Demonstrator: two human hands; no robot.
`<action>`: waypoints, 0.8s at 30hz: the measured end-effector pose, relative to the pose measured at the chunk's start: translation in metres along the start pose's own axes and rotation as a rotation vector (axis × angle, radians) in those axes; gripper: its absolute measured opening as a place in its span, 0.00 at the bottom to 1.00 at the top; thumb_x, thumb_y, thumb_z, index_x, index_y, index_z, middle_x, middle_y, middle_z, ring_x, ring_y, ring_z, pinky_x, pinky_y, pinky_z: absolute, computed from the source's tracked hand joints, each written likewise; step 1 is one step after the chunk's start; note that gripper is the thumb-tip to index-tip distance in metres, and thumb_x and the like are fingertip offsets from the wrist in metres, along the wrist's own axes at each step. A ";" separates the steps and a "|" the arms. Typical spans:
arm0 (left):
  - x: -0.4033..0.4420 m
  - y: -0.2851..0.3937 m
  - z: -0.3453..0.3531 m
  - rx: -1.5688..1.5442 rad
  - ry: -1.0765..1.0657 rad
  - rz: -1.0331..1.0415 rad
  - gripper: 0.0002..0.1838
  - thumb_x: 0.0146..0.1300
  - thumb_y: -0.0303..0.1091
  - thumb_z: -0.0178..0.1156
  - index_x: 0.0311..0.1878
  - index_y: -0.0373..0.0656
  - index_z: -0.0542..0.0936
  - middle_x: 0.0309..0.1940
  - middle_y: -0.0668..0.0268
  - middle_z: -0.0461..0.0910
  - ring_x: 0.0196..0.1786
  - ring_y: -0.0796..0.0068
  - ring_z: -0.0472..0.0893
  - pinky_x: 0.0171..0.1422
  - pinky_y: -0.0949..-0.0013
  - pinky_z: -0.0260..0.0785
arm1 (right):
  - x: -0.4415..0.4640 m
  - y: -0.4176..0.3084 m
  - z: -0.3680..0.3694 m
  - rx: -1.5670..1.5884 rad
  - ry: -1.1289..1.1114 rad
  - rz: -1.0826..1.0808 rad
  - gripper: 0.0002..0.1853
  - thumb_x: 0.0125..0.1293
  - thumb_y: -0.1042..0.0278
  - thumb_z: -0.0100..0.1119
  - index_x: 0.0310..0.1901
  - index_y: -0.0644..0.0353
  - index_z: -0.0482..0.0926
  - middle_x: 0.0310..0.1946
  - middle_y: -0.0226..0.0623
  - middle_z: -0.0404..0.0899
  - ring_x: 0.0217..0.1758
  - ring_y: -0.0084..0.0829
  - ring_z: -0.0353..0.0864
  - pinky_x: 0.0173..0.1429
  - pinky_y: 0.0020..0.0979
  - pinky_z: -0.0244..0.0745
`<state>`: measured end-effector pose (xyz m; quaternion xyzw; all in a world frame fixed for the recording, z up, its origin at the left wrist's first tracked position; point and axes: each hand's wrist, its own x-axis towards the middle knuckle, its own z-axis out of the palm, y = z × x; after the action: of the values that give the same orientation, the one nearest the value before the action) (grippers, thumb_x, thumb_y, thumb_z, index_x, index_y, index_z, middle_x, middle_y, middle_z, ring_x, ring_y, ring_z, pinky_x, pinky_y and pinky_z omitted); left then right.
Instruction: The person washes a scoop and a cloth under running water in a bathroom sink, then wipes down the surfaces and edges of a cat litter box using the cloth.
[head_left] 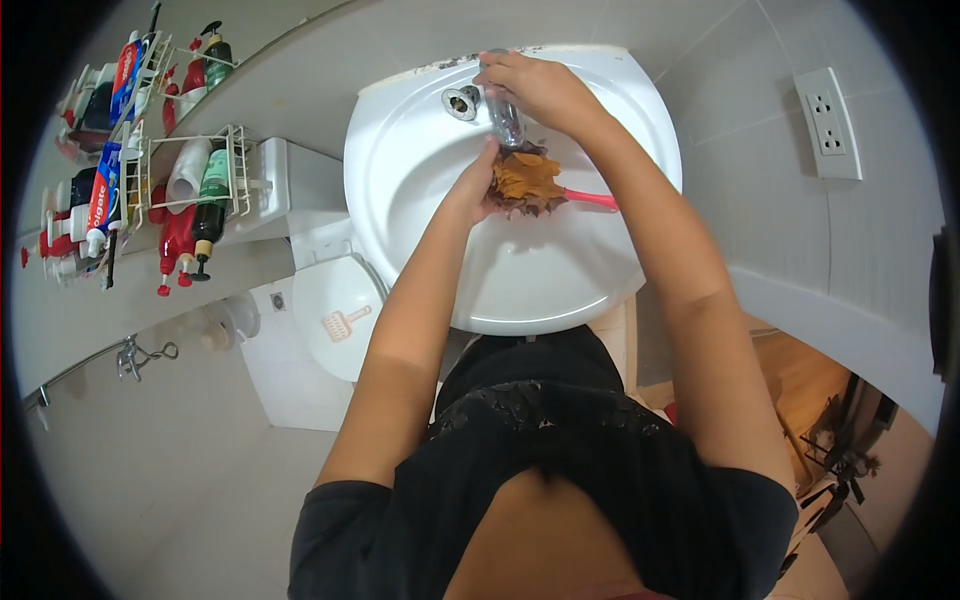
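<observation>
Over the back of the white sink point(400, 150), my right hand point(535, 88) has its fingers wrapped round the upper part of a clear bottle point(507, 122). The bottle's lower end touches or nearly touches a bunch of orange and dark brown leaf-like material point(528, 178). My left hand point(480, 185) grips the left side of that bunch, thumb pointing up beside the bottle. A pink handle point(592, 199) sticks out of the bunch to the right. The faucet point(461, 103) stands just left of the bottle.
Wire racks point(240, 185) with toothpaste point(104, 195) and pump bottles hang at the left. A toilet lid point(335, 290) with a slotted scoop point(345, 322) on it lies left of the sink. A power outlet point(828, 124) is on the right wall.
</observation>
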<state>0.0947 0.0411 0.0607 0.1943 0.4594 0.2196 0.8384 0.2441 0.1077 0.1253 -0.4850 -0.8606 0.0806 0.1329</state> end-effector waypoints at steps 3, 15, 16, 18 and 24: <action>0.026 -0.002 -0.008 -0.054 0.015 0.001 0.30 0.70 0.59 0.36 0.59 0.45 0.70 0.56 0.60 0.74 0.58 0.64 0.74 0.61 0.56 0.68 | -0.016 -0.003 0.002 0.593 0.075 0.124 0.13 0.66 0.66 0.52 0.51 0.46 0.77 0.60 0.29 0.71 0.61 0.37 0.71 0.60 0.33 0.70; 0.036 -0.006 -0.039 -0.105 0.105 0.139 0.21 0.62 0.41 0.52 0.56 0.41 0.70 0.50 0.61 0.75 0.49 0.65 0.77 0.58 0.61 0.71 | -0.065 0.013 0.073 1.608 -0.067 0.752 0.21 0.66 0.62 0.55 0.58 0.59 0.71 0.51 0.36 0.75 0.57 0.27 0.72 0.60 0.30 0.67; 0.039 -0.007 -0.048 -0.103 0.107 0.135 0.21 0.62 0.41 0.52 0.56 0.41 0.70 0.50 0.61 0.75 0.49 0.65 0.77 0.58 0.61 0.71 | -0.068 0.012 0.074 1.514 -0.166 0.699 0.21 0.66 0.62 0.55 0.59 0.59 0.71 0.51 0.37 0.75 0.57 0.28 0.72 0.60 0.30 0.68; 0.043 -0.012 -0.060 0.072 0.027 0.113 0.20 0.58 0.33 0.53 0.55 0.42 0.70 0.47 0.64 0.76 0.43 0.70 0.78 0.52 0.68 0.73 | -0.074 0.010 0.084 1.421 -0.270 0.654 0.21 0.67 0.62 0.55 0.60 0.59 0.70 0.52 0.38 0.76 0.58 0.29 0.72 0.60 0.31 0.68; 0.020 -0.017 -0.049 0.103 0.141 0.319 0.15 0.65 0.30 0.52 0.53 0.39 0.68 0.44 0.61 0.76 0.43 0.73 0.78 0.45 0.69 0.74 | -0.069 0.021 0.109 1.383 -0.328 0.780 0.15 0.70 0.61 0.49 0.53 0.60 0.73 0.42 0.33 0.76 0.42 0.24 0.76 0.43 0.28 0.73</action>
<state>0.0660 0.0440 0.0134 0.2913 0.4912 0.3390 0.7476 0.2617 0.0588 0.0060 -0.5403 -0.3935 0.7049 0.2373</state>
